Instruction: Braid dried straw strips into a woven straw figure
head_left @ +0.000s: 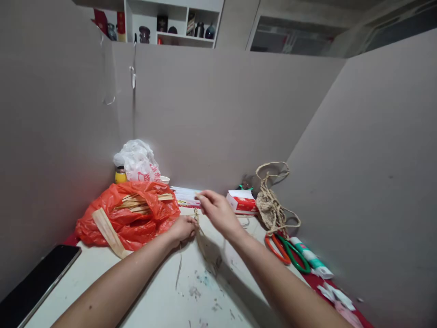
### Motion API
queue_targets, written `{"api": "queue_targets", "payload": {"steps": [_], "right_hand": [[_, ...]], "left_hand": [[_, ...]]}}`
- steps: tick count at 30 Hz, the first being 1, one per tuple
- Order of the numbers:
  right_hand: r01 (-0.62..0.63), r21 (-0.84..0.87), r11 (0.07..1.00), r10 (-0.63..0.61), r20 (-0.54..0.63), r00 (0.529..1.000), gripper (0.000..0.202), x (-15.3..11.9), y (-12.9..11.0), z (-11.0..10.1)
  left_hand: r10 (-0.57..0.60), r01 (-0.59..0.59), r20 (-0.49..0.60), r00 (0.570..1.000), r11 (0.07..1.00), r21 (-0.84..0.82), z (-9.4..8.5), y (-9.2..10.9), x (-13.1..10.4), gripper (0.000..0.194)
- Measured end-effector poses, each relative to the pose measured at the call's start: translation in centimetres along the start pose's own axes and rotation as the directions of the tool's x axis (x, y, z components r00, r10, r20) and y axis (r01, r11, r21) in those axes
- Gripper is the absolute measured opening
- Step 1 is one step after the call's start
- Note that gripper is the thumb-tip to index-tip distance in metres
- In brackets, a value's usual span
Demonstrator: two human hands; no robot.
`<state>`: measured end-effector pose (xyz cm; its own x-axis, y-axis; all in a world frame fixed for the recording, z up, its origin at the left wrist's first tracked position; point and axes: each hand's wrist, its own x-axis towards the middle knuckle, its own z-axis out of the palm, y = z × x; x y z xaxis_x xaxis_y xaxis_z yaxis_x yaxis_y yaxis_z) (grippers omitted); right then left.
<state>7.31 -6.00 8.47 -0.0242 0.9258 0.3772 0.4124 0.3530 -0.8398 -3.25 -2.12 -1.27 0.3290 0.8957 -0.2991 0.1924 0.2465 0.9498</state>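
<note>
Near the middle of the white table, my left hand (185, 228) is closed on a thin braided straw strand (202, 241), whose lower end trails down over the tabletop. Above it and to the right, my right hand (217, 210) is raised, with thumb and forefinger pinched on a small pale tip of fibre (197, 196). The two hands are apart. A thin loose strip (178, 269) hangs below my left hand.
An open red plastic bag (102, 202) of dry husk strips lies left, near a black phone (41, 282). Coiled straw rope (271, 207), orange-and-green-handled scissors (294, 253) and a rolled packet (312, 258) sit right. A red-white box (243, 202) stands behind. Grey partitions surround the table.
</note>
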Motion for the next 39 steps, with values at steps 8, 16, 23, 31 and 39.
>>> {"api": "queue_targets", "payload": {"steps": [8, 16, 23, 31, 39], "right_hand": [[-0.443, 0.238, 0.864, 0.431, 0.106, 0.896, 0.023, -3.4, 8.0, -2.3], [-0.519, 0.383, 0.764, 0.536, 0.07, 0.841, 0.019, -2.9, 9.0, 1.1], [-0.607, 0.436, 0.664, 0.604, 0.166, 0.78, 0.023, -2.7, 10.0, 1.4], [-0.494, 0.316, 0.81, 0.503, 0.058, 0.862, 0.019, -2.6, 10.3, 1.2], [-0.285, -0.002, 0.959, 0.285, -0.011, 0.958, 0.013, -2.3, 11.7, 0.8]], "left_hand": [[0.029, -0.021, 0.084, 0.996, 0.994, -0.106, -0.6, -0.3, 0.5, 0.014], [0.017, -0.003, 0.098, 0.995, 0.99, -0.141, -0.5, 0.4, 0.0, 0.017], [0.016, 0.005, 0.134, 0.991, 0.987, -0.158, -0.5, 0.7, 0.0, 0.018], [0.019, 0.007, 0.175, 0.984, 0.989, -0.148, -0.7, 0.6, 0.3, 0.016], [-0.002, 0.026, 0.18, 0.984, 0.991, -0.131, -0.6, 1.0, 0.0, 0.021]]}}
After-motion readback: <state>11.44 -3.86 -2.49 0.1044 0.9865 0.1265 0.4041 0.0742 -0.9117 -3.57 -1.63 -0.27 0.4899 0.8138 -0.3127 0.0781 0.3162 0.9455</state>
